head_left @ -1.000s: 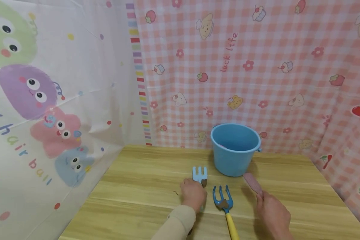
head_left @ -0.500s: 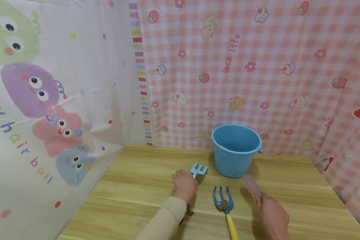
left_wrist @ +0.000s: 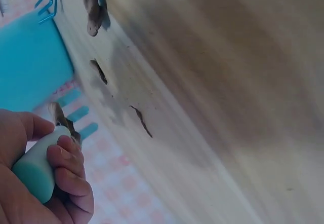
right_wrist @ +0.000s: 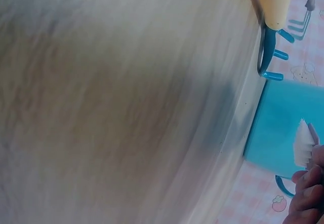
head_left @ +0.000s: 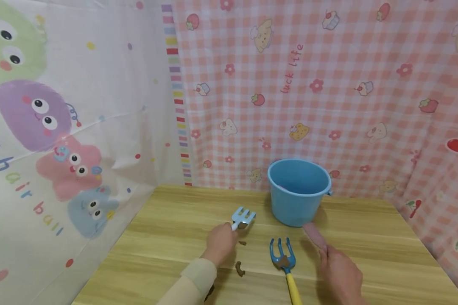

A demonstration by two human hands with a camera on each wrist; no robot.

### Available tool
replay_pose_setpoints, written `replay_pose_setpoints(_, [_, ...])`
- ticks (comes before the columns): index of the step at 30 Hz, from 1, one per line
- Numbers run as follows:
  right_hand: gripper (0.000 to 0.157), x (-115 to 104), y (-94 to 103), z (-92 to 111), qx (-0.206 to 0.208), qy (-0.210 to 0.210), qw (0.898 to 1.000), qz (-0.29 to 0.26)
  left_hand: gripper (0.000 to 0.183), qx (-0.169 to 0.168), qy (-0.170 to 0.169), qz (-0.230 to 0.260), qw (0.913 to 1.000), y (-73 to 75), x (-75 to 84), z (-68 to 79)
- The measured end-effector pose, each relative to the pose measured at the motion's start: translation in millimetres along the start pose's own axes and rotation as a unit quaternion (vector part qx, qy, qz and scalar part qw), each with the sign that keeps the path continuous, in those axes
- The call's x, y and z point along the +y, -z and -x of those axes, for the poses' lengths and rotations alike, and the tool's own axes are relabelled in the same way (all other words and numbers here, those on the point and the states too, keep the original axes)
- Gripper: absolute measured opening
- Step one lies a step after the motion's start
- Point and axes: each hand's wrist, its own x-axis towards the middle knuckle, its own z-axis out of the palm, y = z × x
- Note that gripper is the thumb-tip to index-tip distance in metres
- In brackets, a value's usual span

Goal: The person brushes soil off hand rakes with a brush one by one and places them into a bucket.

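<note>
Two hanging cloths were the biggest things: 1 pink checked cloth at the back, 1 white cloth w/ 4 cartoon figures on the L side. Next came 1 wood-grain worktop, then 1 blue bucket, upright near the back edge, approx. centre-right, w/ a bit of sth pink inside, too hidden to identify.

1 yellow-handled fork w/ 3 dark-blue tines lay in front of the bucket, between the person's 2 hands, its handle end cut off by the head view's bottom edge. L grip had fingers curled round the handle of 1 light-blue fork, also 3 tines, pointing away from the person, just L of the bucket. R grip held 1 pink-backed brush w/ white bristles, tip near the bucket's base.

Smallest: brown stuff. 1 clump sat on the yellow-handled fork, 1 lump on the light-blue one. Head view showed 3 loose bits on the worktop; L wrist view incl. 1 thin sliver.
</note>
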Motion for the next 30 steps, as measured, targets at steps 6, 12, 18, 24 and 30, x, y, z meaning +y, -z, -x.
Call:
replay_pose_setpoints(6, [0.018, -9.6, -3.8, 0.9, 0.000, 0.008, 1.000, -0.004, 0.019, 0.044, -0.030, 0.011, 0.9985, 8.7, -14.8, 23.4])
replay_pose_setpoints(12, [0.017, -20.3, -9.6, -1.3, 0.019, 0.046, 0.999, -0.003, 0.022, 0.068, -0.047, 0.037, 0.9959, 15.8, -17.9, 41.4])
replay_pose_setpoints(18, [0.018, -40.1, -9.5, -3.0, 0.013, 0.069, 0.997, -0.006, 0.016, 0.076, -0.063, 0.036, 0.9945, 19.6, -14.5, 52.7])
replay_pose_setpoints(24, [0.020, -66.3, -16.3, 0.7, 0.020, 0.117, 0.993, -0.003, 0.012, 0.059, -0.081, 0.034, 0.9944, 20.4, -9.1, 56.6])
replay_pose_setpoints(30, [0.014, -94.5, -31.9, 7.8, 0.051, 0.207, 0.977, 0.006, 0.016, 0.055, -0.094, 0.037, 0.9933, 20.1, -3.9, 56.0])
